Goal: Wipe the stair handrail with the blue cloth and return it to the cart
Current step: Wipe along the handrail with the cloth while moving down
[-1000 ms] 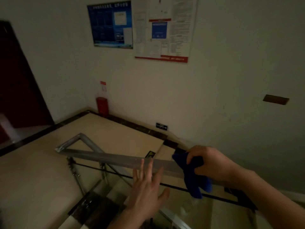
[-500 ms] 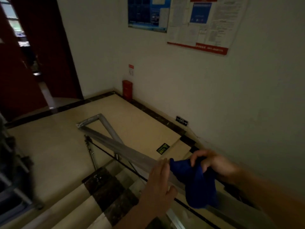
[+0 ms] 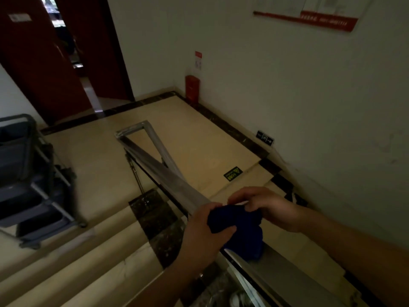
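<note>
The blue cloth [image 3: 241, 229] is bunched over the metal stair handrail [image 3: 163, 173], which runs from the landing's corner down to the lower right. My left hand [image 3: 205, 231] grips the cloth's left part, thumb on top. My right hand [image 3: 265, 207] pinches the cloth's upper right part with curled fingers. A loose fold hangs down on the rail's right side. The grey cleaning cart [image 3: 33, 185] stands at the far left on the landing, well away from both hands.
Beige steps with dark marble trim descend below the rail. A red box [image 3: 192, 87] stands against the white wall beyond the landing. A dark red door [image 3: 44, 63] stands ajar at the upper left. Posters hang on the wall at the upper right.
My left hand went from hovering open beside the rail to gripping the cloth. The view swung left and down, bringing the cart and door into sight.
</note>
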